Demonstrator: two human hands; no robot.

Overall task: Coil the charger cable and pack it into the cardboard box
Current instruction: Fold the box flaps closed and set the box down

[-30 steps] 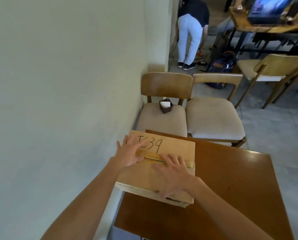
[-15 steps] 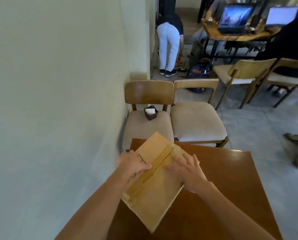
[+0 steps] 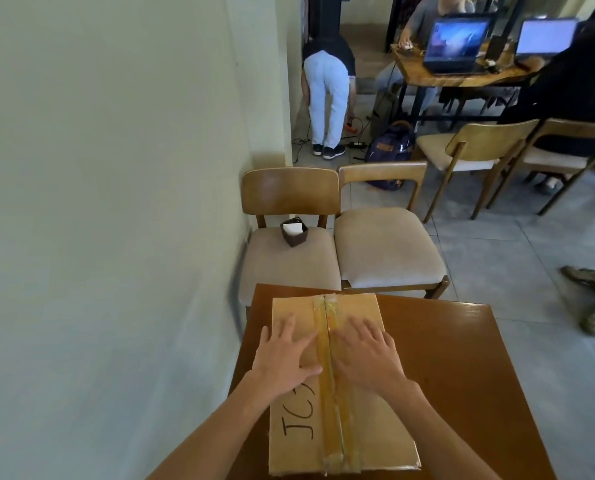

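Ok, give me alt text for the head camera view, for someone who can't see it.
Two bare hands, left hand and right hand, press flat on a closed cardboard box either side of its taped seam, on a brown wooden table against a wall. Beyond stand two cushioned chairs, one bearing a small dark holder.

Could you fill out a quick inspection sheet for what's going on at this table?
Surface: brown wooden table, against the wall.
Job's things: cardboard box lies flat, flaps shut, taped seam running away from the person, "JC" written on it. Charger cable: nothing seen.
Clutter: nothing seen on the table besides the box.
Hands: left hand and right hand lie flat and open on the box, one each side of the seam.
Cables: black cords on the far floor.
Surroundings: two chairs beyond the table, a small dark holder on the left one; a backpack; people and laptops at another table.
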